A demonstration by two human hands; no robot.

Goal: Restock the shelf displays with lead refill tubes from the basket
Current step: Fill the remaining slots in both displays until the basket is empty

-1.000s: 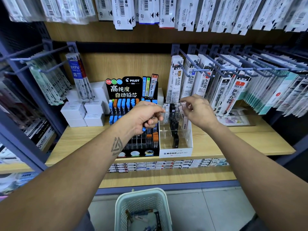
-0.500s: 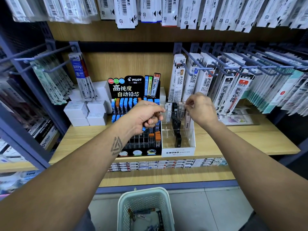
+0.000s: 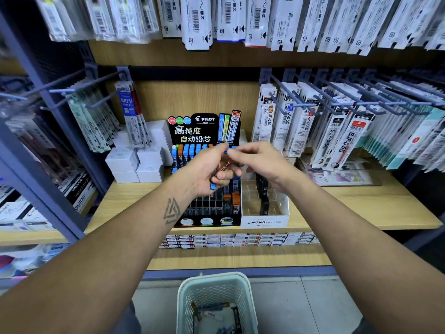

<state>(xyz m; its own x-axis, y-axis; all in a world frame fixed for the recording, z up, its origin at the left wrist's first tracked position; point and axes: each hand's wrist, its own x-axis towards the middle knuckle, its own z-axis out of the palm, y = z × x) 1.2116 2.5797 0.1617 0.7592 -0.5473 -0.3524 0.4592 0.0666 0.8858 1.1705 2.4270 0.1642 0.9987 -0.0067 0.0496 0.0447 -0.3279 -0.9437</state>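
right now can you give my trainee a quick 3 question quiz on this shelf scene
1. True or false: the left hand holds several lead tubes.
2. Where is the basket? A) on the shelf B) on the floor below the hands C) hung on a hook
3. Fill in: the white display stands to the ____ of the black display.

Key: 1 true; 2 B; 3 right

shelf board [image 3: 361, 208]: pale wood grain, matt | hooks [image 3: 313, 97]: painted metal, blue-grey | basket [image 3: 192, 300]: pale green perforated plastic | black display stand [image 3: 204, 128]: glossy printed card | white display box [image 3: 265, 221]: card front with clear plastic dividers | hanging packets [image 3: 342, 141]: shiny plastic film | small white boxes [image 3: 149, 173]: matt card
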